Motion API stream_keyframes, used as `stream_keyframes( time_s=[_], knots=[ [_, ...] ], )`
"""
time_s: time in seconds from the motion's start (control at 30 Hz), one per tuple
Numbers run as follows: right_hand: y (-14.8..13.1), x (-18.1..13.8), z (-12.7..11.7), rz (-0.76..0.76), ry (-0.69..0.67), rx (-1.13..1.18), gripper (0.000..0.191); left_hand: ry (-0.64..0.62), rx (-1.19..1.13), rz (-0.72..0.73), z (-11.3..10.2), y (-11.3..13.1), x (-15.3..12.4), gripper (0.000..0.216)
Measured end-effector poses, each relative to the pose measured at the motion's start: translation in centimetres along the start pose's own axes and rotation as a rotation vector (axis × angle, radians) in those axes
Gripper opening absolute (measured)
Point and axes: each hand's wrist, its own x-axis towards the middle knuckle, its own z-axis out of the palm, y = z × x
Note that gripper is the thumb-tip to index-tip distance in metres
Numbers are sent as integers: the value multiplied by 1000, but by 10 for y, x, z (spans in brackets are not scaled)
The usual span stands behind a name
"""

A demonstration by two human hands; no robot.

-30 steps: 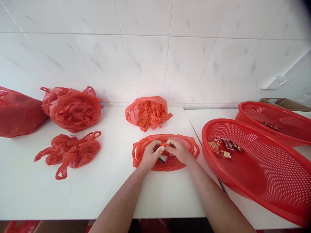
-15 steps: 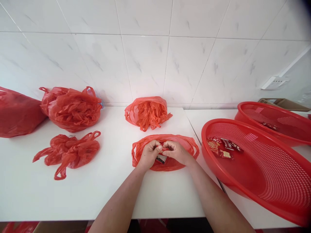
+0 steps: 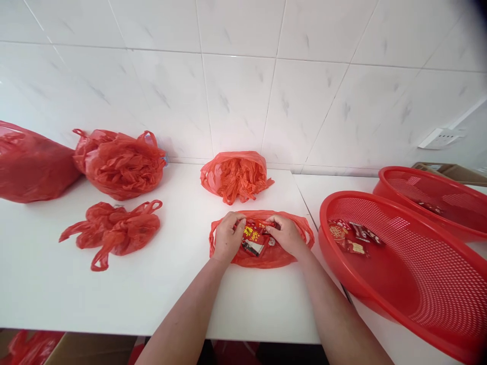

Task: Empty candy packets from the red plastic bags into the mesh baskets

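A red plastic bag point(image 3: 247, 262) lies spread on the white table in front of me, its mouth facing up. Within it shows a red packet with yellow lettering point(image 3: 251, 231), above a black-and-white printed part. My left hand point(image 3: 229, 235) is at the bag's left side, thumb and fingers pinched at the packet's left edge. Over the right side, my right hand point(image 3: 284, 234) has its thumb and fingers closed on a small red wrapper point(image 3: 269, 224). How far that wrapper is joined to the packet cannot be seen. A small round pale item lies below the right fingertips.
Behind the bag sits a bunched red bag point(image 3: 243, 175) stuffed with more bags. Tied red bags point(image 3: 117, 228) and a fuller one point(image 3: 122, 165) are at left. On the right, a large red basket point(image 3: 380, 284) holds several snack packets point(image 3: 355, 237); a second basket point(image 3: 437, 195) stands behind.
My hands, close together before, have moved apart, and the packet's yellow lettering now shows between them. The camera view has shifted slightly.
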Motion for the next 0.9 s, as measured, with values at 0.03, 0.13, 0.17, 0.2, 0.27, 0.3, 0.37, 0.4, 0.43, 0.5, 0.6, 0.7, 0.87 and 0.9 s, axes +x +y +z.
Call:
stream_keyframes(
  time_s=[0.03, 0.13, 0.17, 0.2, 0.27, 0.3, 0.37, 0.4, 0.43, 0.5, 0.6, 0.7, 0.87, 0.9],
  knots=[
    [0, 0, 0, 9, -8, -26, 12, -43, 13, 23, 1, 0, 0, 15],
    [0, 1, 1, 39, -27, -70, 18, -159, 86, 73, 5, 1, -2, 14],
    [1, 1, 1, 46, -16, -74, 20, -192, 117, 91, 6, 0, -2, 14],
    [2, 1, 1, 51, 12, -75, 21, -220, 146, 107, 7, 0, -2, 14],
    [5, 2, 2, 62, 67, -81, 22, -261, 189, 130, 8, -2, -3, 14],
    [6, 2, 2, 66, 70, -85, 20, -278, 203, 137, 9, -4, -2, 15],
    [9, 3, 4, 63, 26, -90, 18, -298, 220, 157, 10, -7, -2, 16],
    [11, 3, 4, 58, -5, -91, 18, -306, 227, 170, 10, -8, -2, 17],
    [12, 3, 5, 55, -26, -91, 17, -311, 234, 183, 11, -10, -2, 17],
    [15, 4, 8, 50, -39, -84, 18, -306, 248, 196, 12, -12, -1, 16],
    [19, 5, 12, 37, -33, -72, 18, -264, 274, 180, 15, -14, -2, 16],
    [23, 7, 15, 1, -3, -102, 19, -232, 300, 148, 17, -15, -3, 17],
    [14, 4, 19, -72, 56, -244, 19, -216, 337, 158, 8, -8, -12, 28],
    [10, 1, 19, -85, 71, -268, 19, -197, 346, 191, 2, -6, -16, 30]
  ],
)
